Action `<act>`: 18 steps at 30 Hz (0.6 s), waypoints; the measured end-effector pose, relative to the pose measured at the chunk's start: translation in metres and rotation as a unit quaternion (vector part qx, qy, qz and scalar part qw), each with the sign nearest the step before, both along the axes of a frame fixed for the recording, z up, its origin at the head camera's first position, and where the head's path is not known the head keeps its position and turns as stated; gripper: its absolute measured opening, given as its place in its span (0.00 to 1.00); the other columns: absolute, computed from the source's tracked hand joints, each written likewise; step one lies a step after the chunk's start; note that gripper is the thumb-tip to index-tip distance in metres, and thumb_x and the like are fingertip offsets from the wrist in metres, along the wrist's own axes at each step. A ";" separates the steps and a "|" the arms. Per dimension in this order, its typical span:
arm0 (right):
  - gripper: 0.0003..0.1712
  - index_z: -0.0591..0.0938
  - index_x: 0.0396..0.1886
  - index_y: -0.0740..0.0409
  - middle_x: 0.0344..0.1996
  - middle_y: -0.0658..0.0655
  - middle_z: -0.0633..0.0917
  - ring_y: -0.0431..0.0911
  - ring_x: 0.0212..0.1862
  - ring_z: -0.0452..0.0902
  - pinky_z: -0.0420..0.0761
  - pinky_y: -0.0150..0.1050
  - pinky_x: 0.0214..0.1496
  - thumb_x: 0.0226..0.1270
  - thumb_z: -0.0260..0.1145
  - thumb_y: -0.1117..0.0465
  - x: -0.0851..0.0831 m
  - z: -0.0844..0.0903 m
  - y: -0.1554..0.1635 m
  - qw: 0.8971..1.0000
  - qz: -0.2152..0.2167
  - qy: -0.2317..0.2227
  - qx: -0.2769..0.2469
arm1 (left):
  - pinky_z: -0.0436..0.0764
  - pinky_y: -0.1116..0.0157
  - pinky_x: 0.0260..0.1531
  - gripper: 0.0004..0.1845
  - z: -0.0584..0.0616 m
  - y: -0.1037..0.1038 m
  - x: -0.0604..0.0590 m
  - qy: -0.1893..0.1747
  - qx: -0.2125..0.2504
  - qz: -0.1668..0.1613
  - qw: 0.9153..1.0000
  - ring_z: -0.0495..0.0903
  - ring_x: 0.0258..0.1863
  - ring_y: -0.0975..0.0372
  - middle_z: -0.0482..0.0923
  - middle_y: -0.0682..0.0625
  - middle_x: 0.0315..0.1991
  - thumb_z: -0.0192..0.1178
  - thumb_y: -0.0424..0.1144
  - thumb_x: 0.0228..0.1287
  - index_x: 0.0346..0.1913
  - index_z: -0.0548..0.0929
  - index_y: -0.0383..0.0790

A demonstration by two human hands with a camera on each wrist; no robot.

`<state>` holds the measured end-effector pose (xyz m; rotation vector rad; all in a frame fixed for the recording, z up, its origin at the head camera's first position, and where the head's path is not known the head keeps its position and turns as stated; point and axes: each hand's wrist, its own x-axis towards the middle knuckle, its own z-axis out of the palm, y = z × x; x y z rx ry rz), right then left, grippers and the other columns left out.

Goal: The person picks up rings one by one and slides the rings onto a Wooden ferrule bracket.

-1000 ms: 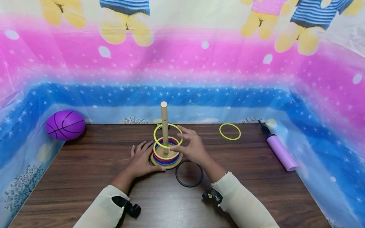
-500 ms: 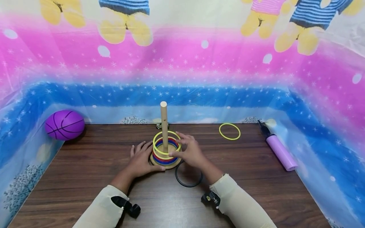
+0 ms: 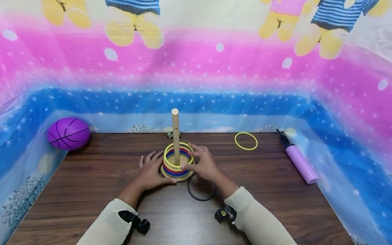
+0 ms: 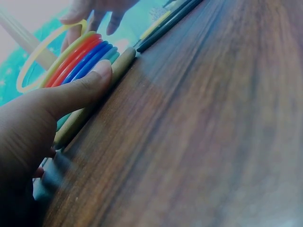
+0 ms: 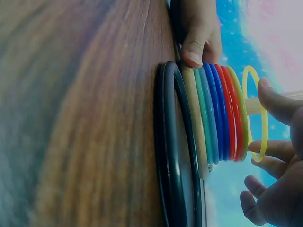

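Observation:
A wooden ring-toss stand, its peg (image 3: 176, 129) upright, stands mid-table. Stacked on its base (image 5: 191, 101) are green, blue, red and yellow rings (image 5: 221, 113). My left hand (image 3: 150, 173) holds the base from the left, thumb (image 4: 90, 87) along the front edge and fingers spread toward the back. Between thumb and fingertips, my right hand (image 3: 205, 165) pinches a yellow ring (image 5: 265, 127) around the peg. That ring sits just above the stack, slightly tilted. In front of the stand, a black ring (image 3: 200, 200) lies close to the base, partly under the right wrist.
Another yellow ring (image 3: 246, 149) lies at the back right of the wooden table (image 3: 101, 183). A purple ball (image 3: 68, 133) sits at the back left corner. Along the right edge lies a lilac hand pump (image 3: 301, 164). Behind the peg is a small toy car (image 3: 170, 135).
The right hand has lowered the yellow ring along the peg, from well above the stack to just over it. My left hand has stayed at the base.

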<state>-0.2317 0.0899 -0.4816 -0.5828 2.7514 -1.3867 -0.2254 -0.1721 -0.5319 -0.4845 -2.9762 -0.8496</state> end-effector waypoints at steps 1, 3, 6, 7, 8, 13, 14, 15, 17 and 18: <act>0.34 0.87 0.65 0.68 0.83 0.53 0.73 0.63 0.85 0.61 0.65 0.70 0.83 0.64 0.85 0.55 0.000 -0.001 0.000 1.000 0.003 0.000 -0.002 | 0.37 0.23 0.80 0.67 0.001 0.001 0.000 0.000 -0.001 0.000 1.000 0.50 0.87 0.33 0.61 0.36 0.86 0.78 0.75 0.51 0.86 0.64 0.39; 0.34 0.87 0.65 0.68 0.83 0.54 0.73 0.63 0.85 0.60 0.65 0.71 0.83 0.65 0.85 0.55 0.000 -0.003 0.001 1.000 0.008 0.000 -0.002 | 0.38 0.23 0.80 0.67 0.001 0.002 0.000 -0.001 -0.003 0.001 1.000 0.50 0.87 0.33 0.61 0.36 0.86 0.78 0.75 0.51 0.86 0.64 0.39; 0.34 0.87 0.64 0.68 0.83 0.55 0.73 0.63 0.85 0.61 0.65 0.72 0.82 0.65 0.85 0.54 -0.001 -0.005 0.000 1.000 0.013 -0.001 0.003 | 0.38 0.23 0.80 0.67 0.002 0.002 0.000 0.001 -0.004 -0.001 1.000 0.51 0.86 0.33 0.62 0.35 0.86 0.78 0.75 0.51 0.85 0.65 0.38; 0.34 0.87 0.65 0.68 0.83 0.54 0.73 0.62 0.85 0.61 0.66 0.72 0.82 0.65 0.85 0.53 0.000 -0.005 0.000 1.000 0.013 -0.002 0.004 | 0.38 0.23 0.80 0.67 0.002 0.002 0.000 0.001 -0.004 -0.002 1.000 0.51 0.86 0.33 0.62 0.35 0.86 0.78 0.75 0.51 0.85 0.66 0.38; 0.34 0.87 0.65 0.68 0.83 0.54 0.73 0.62 0.85 0.61 0.66 0.72 0.82 0.65 0.85 0.53 0.000 -0.006 0.000 1.000 0.013 -0.002 0.006 | 0.38 0.23 0.80 0.67 0.002 0.002 0.000 0.000 -0.003 -0.003 1.000 0.51 0.86 0.33 0.62 0.35 0.86 0.78 0.75 0.51 0.85 0.66 0.38; 0.34 0.88 0.64 0.67 0.83 0.52 0.73 0.62 0.85 0.60 0.66 0.71 0.82 0.64 0.85 0.53 -0.001 -0.007 -0.001 1.000 0.013 -0.001 0.006 | 0.37 0.23 0.80 0.66 0.001 0.000 0.000 -0.002 -0.002 -0.002 1.000 0.50 0.87 0.33 0.61 0.35 0.86 0.78 0.75 0.52 0.86 0.65 0.39; 0.34 0.88 0.64 0.67 0.83 0.52 0.73 0.62 0.85 0.60 0.66 0.71 0.82 0.64 0.85 0.53 -0.001 -0.007 -0.001 1.000 0.014 0.000 0.007 | 0.37 0.23 0.80 0.66 0.000 0.000 0.000 -0.002 -0.002 -0.002 1.000 0.50 0.87 0.33 0.61 0.35 0.86 0.77 0.75 0.52 0.86 0.65 0.39; 0.34 0.88 0.64 0.67 0.83 0.52 0.73 0.62 0.85 0.60 0.66 0.71 0.82 0.64 0.85 0.53 -0.002 -0.007 -0.001 1.000 0.015 0.000 0.009 | 0.37 0.23 0.80 0.66 0.000 0.000 0.000 -0.003 -0.002 -0.002 1.000 0.50 0.87 0.33 0.60 0.35 0.86 0.77 0.75 0.52 0.86 0.66 0.39; 0.34 0.88 0.64 0.67 0.83 0.52 0.73 0.62 0.84 0.61 0.67 0.71 0.82 0.64 0.85 0.52 -0.002 -0.009 -0.001 1.000 0.017 -0.001 0.011 | 0.37 0.23 0.80 0.66 0.001 0.000 0.000 -0.003 -0.002 -0.003 1.000 0.50 0.87 0.33 0.61 0.35 0.86 0.77 0.75 0.52 0.85 0.66 0.39; 0.34 0.88 0.64 0.67 0.83 0.52 0.73 0.61 0.84 0.61 0.67 0.71 0.82 0.64 0.85 0.52 -0.002 -0.009 -0.001 1.000 0.018 -0.002 0.013 | 0.37 0.23 0.80 0.66 0.001 0.000 0.000 -0.004 -0.003 -0.003 1.000 0.50 0.87 0.33 0.61 0.35 0.86 0.77 0.75 0.52 0.85 0.66 0.38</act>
